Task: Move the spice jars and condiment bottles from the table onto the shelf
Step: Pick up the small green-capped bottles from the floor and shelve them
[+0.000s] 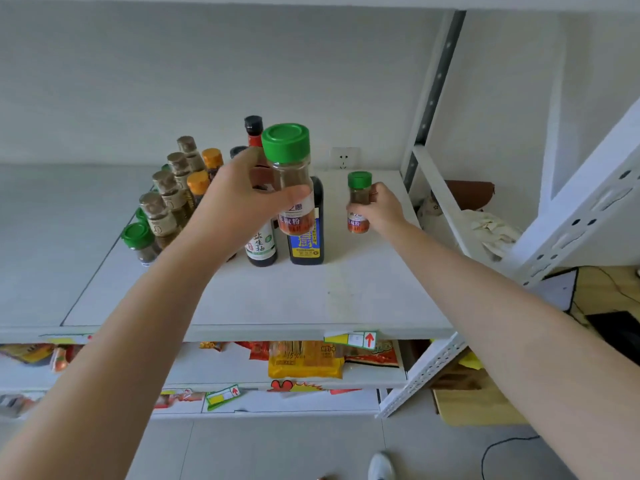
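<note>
My left hand (235, 199) grips a green-capped spice jar (291, 174) and holds it up in the air above the white shelf board (311, 299). Farther right, my right hand (381, 209) holds a second green-capped spice jar (359, 202) low over the shelf; I cannot tell if its base touches the board. On the shelf stand two dark sauce bottles (306, 244) partly hidden behind the raised jar, a row of gold-capped jars (162, 213), orange-capped jars (199, 185) and another green-capped jar (140, 242).
A white metal upright (433, 98) and diagonal braces (571, 216) bound the shelf on the right. A wall socket (343, 158) sits behind. Snack packets (304, 358) fill the lower shelf. A wooden table (606, 289) shows at far right, a shoe (381, 465) below.
</note>
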